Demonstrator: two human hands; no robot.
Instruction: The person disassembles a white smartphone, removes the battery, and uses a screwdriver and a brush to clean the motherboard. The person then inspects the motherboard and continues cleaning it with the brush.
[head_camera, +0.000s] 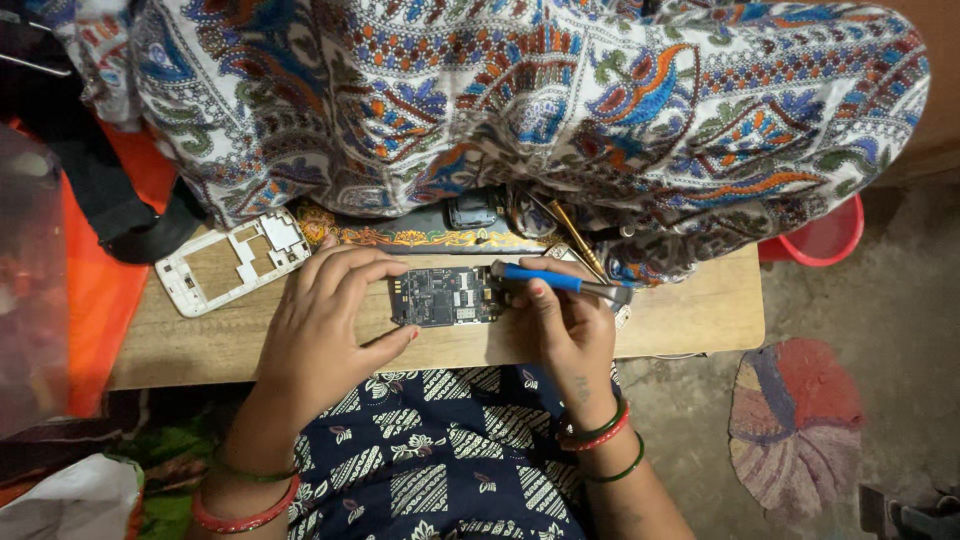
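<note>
**Circuit board pinned at the board's middle, screwdriver on its right end**

Rough grey floor, dim light. A low wooden board (700, 310) serves as the worktop, lying across the person's lap; patterned cloth (520, 110) hangs over its far edge and covers most of the upper view. Orange fabric (100, 290) runs beside the left edge. A red tub (830, 238) sits on the floor off the far right corner, a round rag mat (795, 420) off the near right corner.

On the worktop, largest first:
- White phone frame (232, 262), empty cutouts, flat near the far left corner, slightly skewed.
- Dark phone part (470, 212) at the far edge, half under the cloth. Can't tell exactly what it is.
- Green circuit board (445, 296), flat at the middle of the worktop, long side parallel to the near edge.
- Brass-coloured tool (578, 238) at the far edge, angled, tip under the cloth.

Hands:
- Left hand (325, 325): fingers spread and curled over the circuit board's left end, fingertips on its far edge, thumb along the near side. Pinning it down.
- Right hand (570, 325): fingers closed around a blue-handled screwdriver (555, 281), held nearly level, tip end meeting the circuit board's right edge. Exact contact point too small to make out.

Bangles on both wrists.
</note>
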